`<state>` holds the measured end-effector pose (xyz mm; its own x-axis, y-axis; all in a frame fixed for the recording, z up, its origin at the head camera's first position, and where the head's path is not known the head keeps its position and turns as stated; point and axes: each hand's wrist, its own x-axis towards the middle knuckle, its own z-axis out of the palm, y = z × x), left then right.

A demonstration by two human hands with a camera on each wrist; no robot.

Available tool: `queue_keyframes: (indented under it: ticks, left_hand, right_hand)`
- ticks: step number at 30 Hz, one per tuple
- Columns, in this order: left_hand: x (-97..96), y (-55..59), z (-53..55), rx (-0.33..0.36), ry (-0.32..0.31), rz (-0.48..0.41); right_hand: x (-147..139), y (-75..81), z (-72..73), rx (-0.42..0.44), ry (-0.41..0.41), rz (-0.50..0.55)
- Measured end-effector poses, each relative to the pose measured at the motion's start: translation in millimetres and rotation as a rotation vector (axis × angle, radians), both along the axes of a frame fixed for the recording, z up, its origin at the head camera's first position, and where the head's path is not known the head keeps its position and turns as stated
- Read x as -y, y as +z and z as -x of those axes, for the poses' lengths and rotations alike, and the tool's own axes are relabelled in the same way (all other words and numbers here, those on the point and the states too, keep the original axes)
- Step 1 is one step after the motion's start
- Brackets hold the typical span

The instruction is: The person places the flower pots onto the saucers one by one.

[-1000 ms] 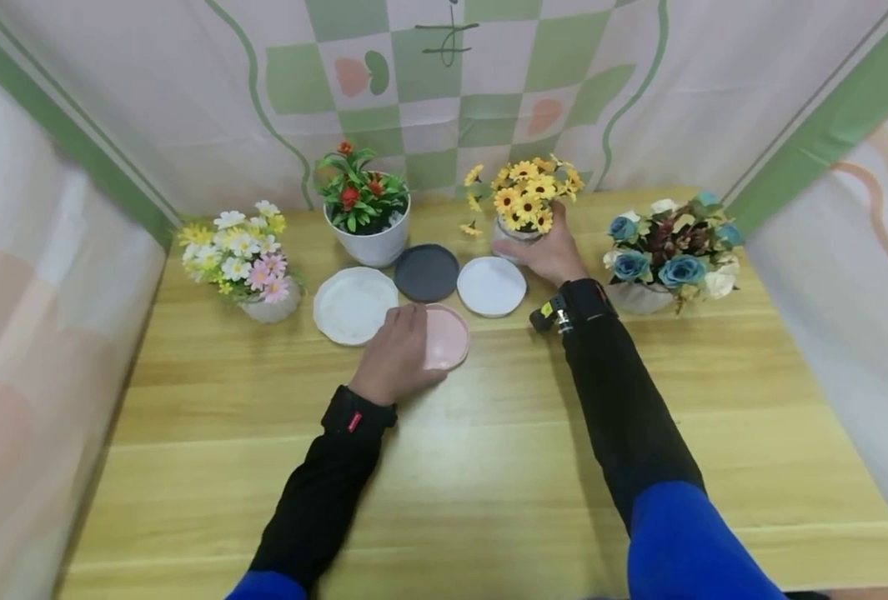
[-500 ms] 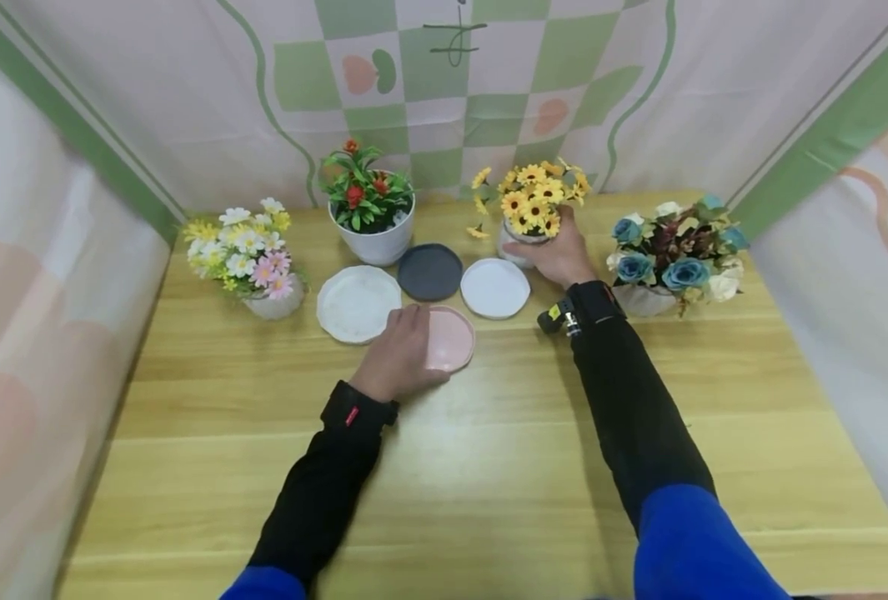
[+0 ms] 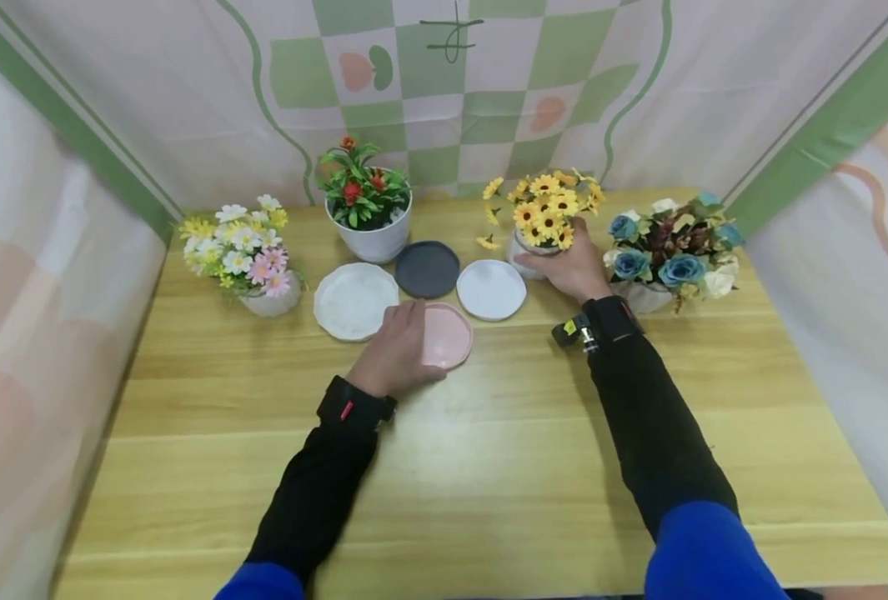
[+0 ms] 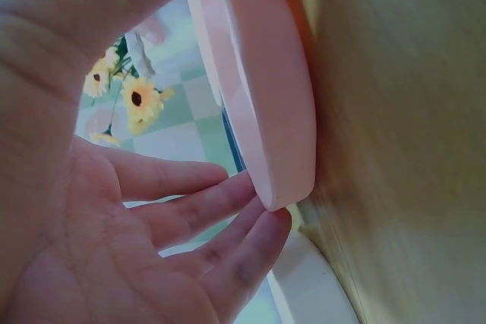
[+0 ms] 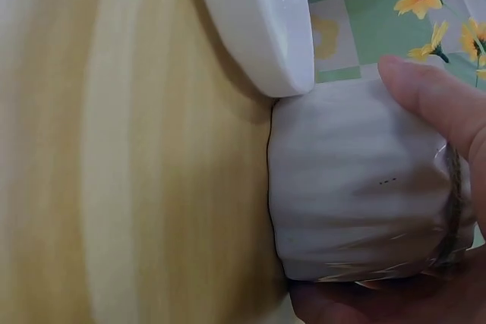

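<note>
My left hand (image 3: 393,350) holds a small round pink saucer (image 3: 447,337) by its rim, the thumb on the near side and the fingertips on the left edge. In the left wrist view the pink saucer (image 4: 277,96) lies on the wooden table. My right hand (image 3: 573,262) grips a ribbed white pot (image 5: 357,180) with twine round its top, thumb on one side and fingers on the other. Yellow daisy-like flowers (image 3: 547,204) fill that pot. A white saucer (image 3: 492,289) lies just left of it.
A dark grey saucer (image 3: 427,269) and a larger white scalloped saucer (image 3: 356,302) lie beside the pink one. Behind them stands a red-flowered pot (image 3: 376,242). White and pink daisies (image 3: 244,254) stand at left, blue roses (image 3: 672,254) at right. A curtain (image 3: 444,100) hangs behind.
My right hand has moved the pot of yellow flowers to the right and slightly towards me, widening the gap from the white saucer. My left hand stays on the pink saucer.
</note>
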<state>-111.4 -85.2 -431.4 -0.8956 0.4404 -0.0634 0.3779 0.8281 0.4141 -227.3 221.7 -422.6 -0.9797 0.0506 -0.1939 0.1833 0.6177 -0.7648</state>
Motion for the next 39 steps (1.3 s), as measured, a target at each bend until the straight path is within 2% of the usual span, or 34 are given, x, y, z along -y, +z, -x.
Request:
queue_keyframes:
  ticks: [8,18,39]
  left_hand:
    - [0.2,-0.1,1.5,0.019,-0.001,0.009]
    - [-0.7,2.3,1.7,0.088,0.019,0.009]
    - [-1.4,1.4,1.9,0.073,0.038,0.021]
  right_hand:
    - [-9,-0.6,-14.1,-0.023,0.024,0.054]
    - [-15,-1.8,-34.3,-0.106,0.077,0.060]
    - [-22,-1.1,-71.6,-0.131,0.090,0.050]
